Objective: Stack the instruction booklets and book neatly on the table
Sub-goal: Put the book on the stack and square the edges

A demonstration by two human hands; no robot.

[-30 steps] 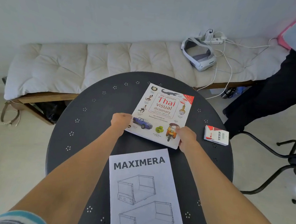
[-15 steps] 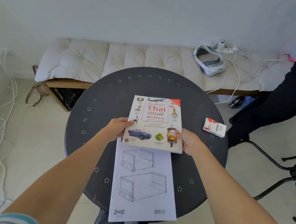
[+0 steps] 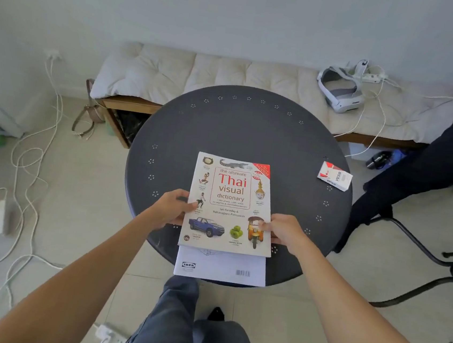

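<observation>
A Thai visual dictionary book (image 3: 230, 199) lies face up on top of a white instruction booklet (image 3: 221, 267) at the near side of the round dark table (image 3: 252, 129). Only the booklet's near strip with a logo and barcode shows, and it reaches the table's near edge. My left hand (image 3: 172, 207) grips the book's left edge. My right hand (image 3: 283, 231) grips its lower right edge, thumb on the cover.
A small red and white box (image 3: 335, 176) lies at the table's right edge. Behind the table stands a cushioned bench (image 3: 201, 76) with a white headset (image 3: 340, 92) and cables. A black chair (image 3: 447, 264) is at the right. Cables cross the floor at left.
Both hands have pulled the book toward me over the booklet, which is now almost fully covered. The view has risen and shows more floor and my legs.
</observation>
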